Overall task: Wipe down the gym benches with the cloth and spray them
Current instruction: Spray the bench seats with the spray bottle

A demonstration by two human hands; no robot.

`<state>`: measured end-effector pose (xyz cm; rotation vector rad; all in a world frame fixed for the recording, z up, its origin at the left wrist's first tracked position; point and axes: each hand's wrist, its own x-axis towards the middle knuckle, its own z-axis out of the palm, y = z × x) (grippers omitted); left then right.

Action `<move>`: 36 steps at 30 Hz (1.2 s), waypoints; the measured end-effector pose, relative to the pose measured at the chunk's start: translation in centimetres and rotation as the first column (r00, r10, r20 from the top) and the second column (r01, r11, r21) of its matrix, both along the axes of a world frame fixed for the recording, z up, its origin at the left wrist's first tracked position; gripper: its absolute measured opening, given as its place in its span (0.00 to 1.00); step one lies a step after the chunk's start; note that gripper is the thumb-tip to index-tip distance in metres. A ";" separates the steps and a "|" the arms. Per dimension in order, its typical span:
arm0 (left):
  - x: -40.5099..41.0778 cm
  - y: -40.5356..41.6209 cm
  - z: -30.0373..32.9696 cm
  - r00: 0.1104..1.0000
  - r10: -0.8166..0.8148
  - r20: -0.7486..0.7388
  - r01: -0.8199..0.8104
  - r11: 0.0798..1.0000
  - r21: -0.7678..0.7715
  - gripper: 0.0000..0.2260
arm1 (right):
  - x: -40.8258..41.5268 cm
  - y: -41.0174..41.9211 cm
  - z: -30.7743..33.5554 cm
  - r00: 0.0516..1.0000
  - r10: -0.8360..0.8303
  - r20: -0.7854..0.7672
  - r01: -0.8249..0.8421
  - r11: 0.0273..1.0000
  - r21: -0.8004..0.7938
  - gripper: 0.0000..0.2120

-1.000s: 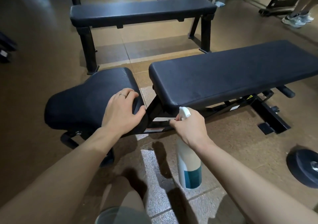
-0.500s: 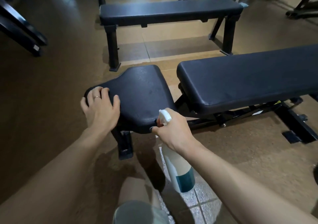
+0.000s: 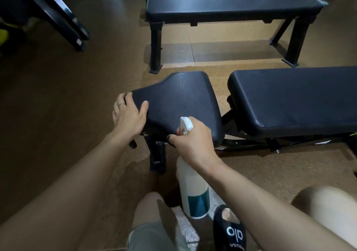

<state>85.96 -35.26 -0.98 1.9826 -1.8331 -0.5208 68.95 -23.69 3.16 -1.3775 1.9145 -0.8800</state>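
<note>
The adjustable bench's black seat pad (image 3: pixel 183 100) lies in front of me, with fine droplets glinting on its top. Its long back pad (image 3: pixel 289 100) stretches off to the right. My left hand (image 3: pixel 128 115) grips the pad's narrow left end, thumb on top and fingers curled over the edge. My right hand (image 3: pixel 193 142) holds a white spray bottle (image 3: pixel 193 189) with a teal label by its trigger head, at the pad's near edge; the bottle hangs down. No cloth shows.
A flat black bench (image 3: pixel 231 7) stands behind, across a strip of floor. Slanted black frame bars (image 3: pixel 58 17) cross the upper left. My knees and a black slipper (image 3: pixel 229 229) are at the bottom, close to the bottle.
My left hand slid left along the seat pad from its right side to the narrow end. My view swung left, and the right hand followed with the bottle.
</note>
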 end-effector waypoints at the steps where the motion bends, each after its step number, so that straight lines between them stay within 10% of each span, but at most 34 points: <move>1: 0.1 -0.2 -0.1 1.000 -0.005 -0.029 0.006 1.000 0.025 0.30 | -0.3 -0.5 0.2 0.999 -0.032 0.018 0.032 0.999 0.011 0.11; 11: -4.0 0.7 11.2 0.987 -0.156 -0.048 0.162 0.970 0.182 0.30 | -3.1 -3.0 8.5 0.976 -0.085 0.201 0.060 0.989 0.132 0.09; 15: -6.2 2.4 20.6 0.887 -0.338 -0.315 0.451 0.778 0.437 0.34 | -4.0 -6.2 17.3 0.951 -0.141 0.276 0.106 0.985 0.138 0.08; 18: -6.6 1.6 27.3 0.830 -0.157 -0.535 0.502 0.629 0.594 0.47 | -4.5 -9.2 24.4 0.946 -0.143 0.292 0.107 0.985 0.136 0.07; 25: -6.6 -3.8 37.6 0.786 -0.151 -0.600 0.545 0.629 0.555 0.34 | -3.5 -17.0 36.1 0.913 -0.191 0.361 0.167 0.981 0.096 0.08; 36: 5.2 -22.5 43.3 0.751 -0.250 -0.612 0.628 0.558 0.542 0.40 | 7.4 -32.1 41.9 0.960 -0.133 0.245 0.126 0.991 0.044 0.17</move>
